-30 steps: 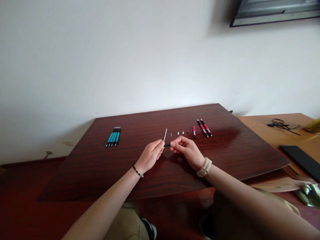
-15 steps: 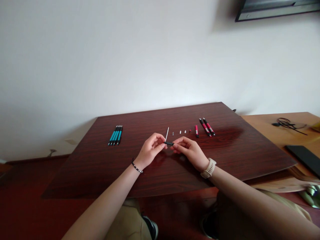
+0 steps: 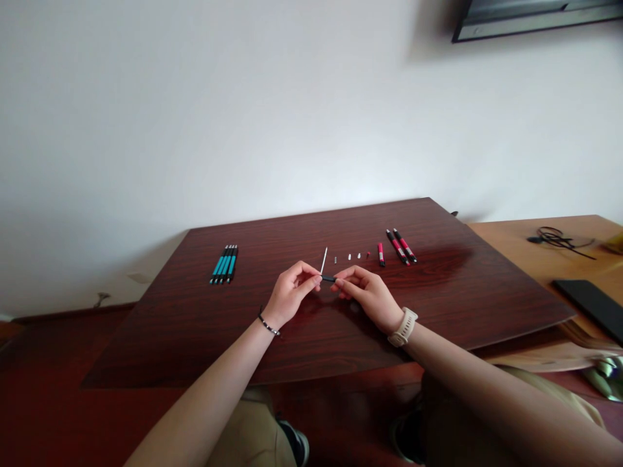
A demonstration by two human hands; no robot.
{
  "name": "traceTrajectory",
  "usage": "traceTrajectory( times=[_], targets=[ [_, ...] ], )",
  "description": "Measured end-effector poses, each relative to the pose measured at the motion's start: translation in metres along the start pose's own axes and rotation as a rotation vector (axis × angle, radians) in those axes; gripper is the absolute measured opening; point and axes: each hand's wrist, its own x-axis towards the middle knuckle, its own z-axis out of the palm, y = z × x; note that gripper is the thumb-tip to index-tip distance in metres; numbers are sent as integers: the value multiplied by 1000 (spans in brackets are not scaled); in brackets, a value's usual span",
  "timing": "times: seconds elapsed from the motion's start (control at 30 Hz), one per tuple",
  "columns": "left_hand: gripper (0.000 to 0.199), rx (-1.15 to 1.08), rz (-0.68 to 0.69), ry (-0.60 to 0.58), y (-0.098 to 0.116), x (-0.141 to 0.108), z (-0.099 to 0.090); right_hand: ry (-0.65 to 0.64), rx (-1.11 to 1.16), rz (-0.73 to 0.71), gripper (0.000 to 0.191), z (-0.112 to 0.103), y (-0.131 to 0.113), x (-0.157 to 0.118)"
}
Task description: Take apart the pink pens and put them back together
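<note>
Between my two hands is a short black pen barrel [image 3: 328, 279]. The fingertips of my left hand [image 3: 295, 288] pinch its left end, and those of my right hand [image 3: 365, 292] pinch its right end. Just beyond my left fingertips lies a thin white ink refill [image 3: 324, 261]. A small spring [image 3: 335, 260], two small white pieces [image 3: 349, 257] and a tiny red piece [image 3: 368, 254] form a row on the table. At the end of that row lies a pink pen barrel part [image 3: 381, 254].
Several blue-and-black pens [image 3: 224, 264] lie side by side on the left of the dark wooden table [image 3: 195, 344]. Two pink-and-black pens [image 3: 402, 246] are on the right. A lighter table [image 3: 511, 243] holds a coiled black cable [image 3: 555, 238] and a flat black object [image 3: 588, 308].
Both hands keep their pinch on the black pen barrel, almost unmoved. The whole view has shifted very slightly.
</note>
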Motion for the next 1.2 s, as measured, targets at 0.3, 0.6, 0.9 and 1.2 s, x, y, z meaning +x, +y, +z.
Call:
traceTrajectory(
  times=[0.3, 0.6, 0.9, 1.2],
  targets=[
    [50, 237, -2, 22, 0, 0, 7, -30, -5, -4, 35, 1, 1, -1],
    [31, 5, 8, -84, 1, -3, 6, -11, -4, -19, 35, 1, 0, -1],
    [39, 55, -38, 56, -5, 3, 0, 7, -5, -31, 39, 2, 0, -2],
    [37, 110, -86, 257, -5, 18, -33, 15, -27, -40, 35, 0, 2, -2]
  ],
)
